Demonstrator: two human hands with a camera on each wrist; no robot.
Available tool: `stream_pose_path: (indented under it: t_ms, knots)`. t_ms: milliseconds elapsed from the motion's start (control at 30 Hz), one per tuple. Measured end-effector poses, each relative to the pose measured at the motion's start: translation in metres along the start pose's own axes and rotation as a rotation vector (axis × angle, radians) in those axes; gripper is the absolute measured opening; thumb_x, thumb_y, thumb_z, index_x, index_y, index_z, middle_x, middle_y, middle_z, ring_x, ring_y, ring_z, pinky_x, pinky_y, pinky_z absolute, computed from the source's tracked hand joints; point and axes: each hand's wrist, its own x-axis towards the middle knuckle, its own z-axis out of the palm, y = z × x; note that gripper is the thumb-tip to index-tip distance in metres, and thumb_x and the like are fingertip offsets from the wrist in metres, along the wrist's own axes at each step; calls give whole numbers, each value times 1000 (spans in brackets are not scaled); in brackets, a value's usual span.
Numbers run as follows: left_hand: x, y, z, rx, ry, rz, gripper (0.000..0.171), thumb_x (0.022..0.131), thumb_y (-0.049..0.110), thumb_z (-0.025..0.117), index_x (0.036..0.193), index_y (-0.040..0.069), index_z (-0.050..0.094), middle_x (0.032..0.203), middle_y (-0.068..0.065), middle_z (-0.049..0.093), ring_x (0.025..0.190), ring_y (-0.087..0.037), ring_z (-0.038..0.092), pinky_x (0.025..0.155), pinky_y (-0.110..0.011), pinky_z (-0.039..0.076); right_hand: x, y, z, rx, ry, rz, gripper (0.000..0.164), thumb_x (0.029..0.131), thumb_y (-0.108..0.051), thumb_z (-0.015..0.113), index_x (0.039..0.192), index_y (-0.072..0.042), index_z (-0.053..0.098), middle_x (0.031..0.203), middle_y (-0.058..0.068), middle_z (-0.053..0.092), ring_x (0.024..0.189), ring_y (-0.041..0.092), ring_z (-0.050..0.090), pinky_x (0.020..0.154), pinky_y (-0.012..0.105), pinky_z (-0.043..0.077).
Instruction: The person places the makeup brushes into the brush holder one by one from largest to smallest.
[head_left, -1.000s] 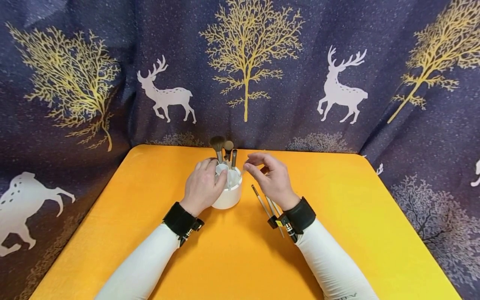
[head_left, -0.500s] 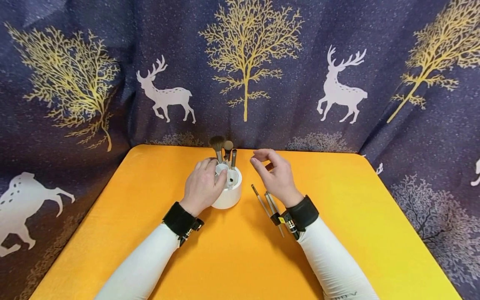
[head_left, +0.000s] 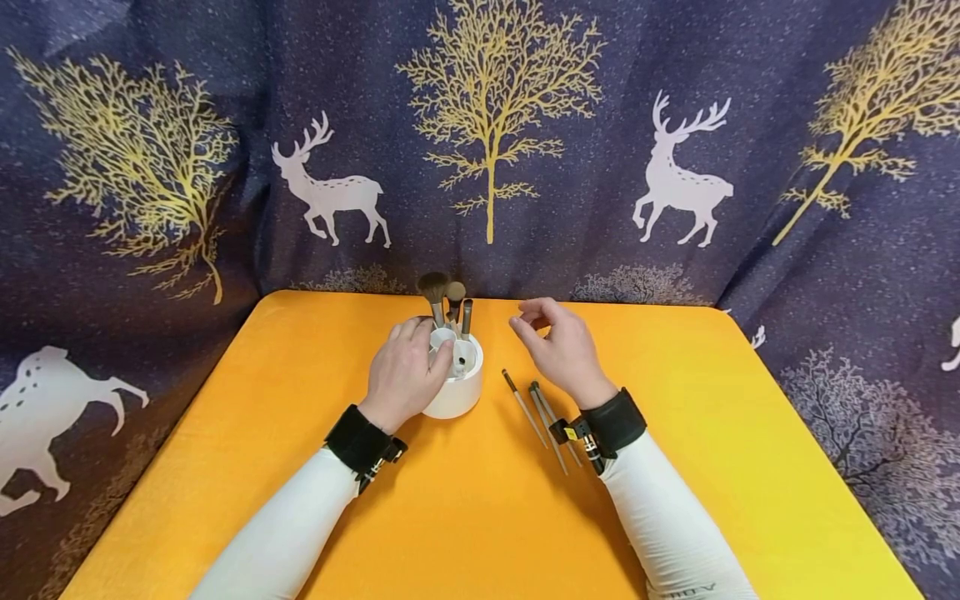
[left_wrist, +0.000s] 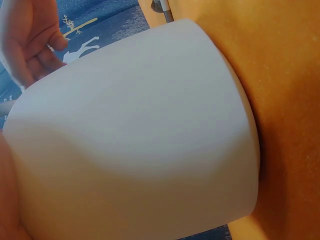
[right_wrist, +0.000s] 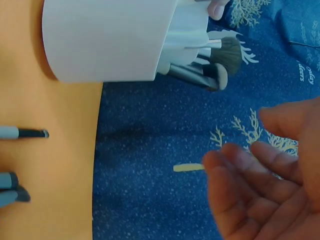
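A round white makeup brush holder (head_left: 453, 398) with inner compartments stands on the table, and my left hand (head_left: 405, 367) grips its left side, thumb over the rim. Several makeup brushes rise from its back part, among them a large fluffy brush (head_left: 433, 288), a round-headed brush (head_left: 455, 292) and a narrow flat brush (head_left: 467, 318). A small dark tip (head_left: 462, 361) shows inside the front compartment. My right hand (head_left: 562, 346) hovers right of the holder with fingers loosely bent; the right wrist view shows the hand (right_wrist: 270, 185) holding nothing.
Three thin brushes lie on the orange table (head_left: 450, 517) right of the holder: one brush (head_left: 523, 408) apart, a second brush (head_left: 549, 429) and a third brush (head_left: 550, 406) side by side, partly under my right wrist. A dark curtain (head_left: 570, 208) with deer and trees hangs behind.
My right hand has drawn back to the right, away from the holder. The small dark tip in the front compartment has come into sight. My left hand has stayed on the holder.
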Motion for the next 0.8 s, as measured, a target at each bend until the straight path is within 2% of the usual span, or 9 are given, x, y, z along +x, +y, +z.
stream_pose_path:
  t_ms: [167, 300, 433, 800]
  knots:
    - [0, 1, -1, 1, 2, -3, 61, 101, 46, 39, 126, -5, 59, 127, -20, 58, 110, -35, 53, 87, -47, 49, 1, 4, -1, -95, -87, 95, 35, 94, -40, 64, 116, -13, 65, 91, -6, 62, 83, 14, 58, 69, 34, 47]
    - [0, 1, -1, 0, 6, -3, 60, 101, 46, 40, 125, -5, 60, 126, -20, 58, 110, -34, 53, 87, -47, 50, 1, 9, -1, -155, -136, 136, 36, 94, -41, 64, 116, -13, 64, 93, -5, 62, 82, 14, 57, 69, 34, 46]
    - [0, 0, 0, -1, 8, 0, 60, 101, 46, 39, 126, -5, 60, 126, -20, 58, 110, -34, 53, 86, -47, 50, 0, 13, -1, -191, -166, 145, 32, 94, -42, 65, 113, -16, 63, 94, -4, 63, 80, 12, 57, 69, 35, 47]
    - [0, 1, -1, -1, 0, -6, 63, 101, 48, 38, 126, -5, 59, 127, -20, 58, 112, -34, 52, 88, -47, 49, -1, 22, 4, -235, -274, 159, 34, 92, -40, 67, 111, -12, 65, 89, -2, 63, 75, 15, 57, 68, 36, 48]
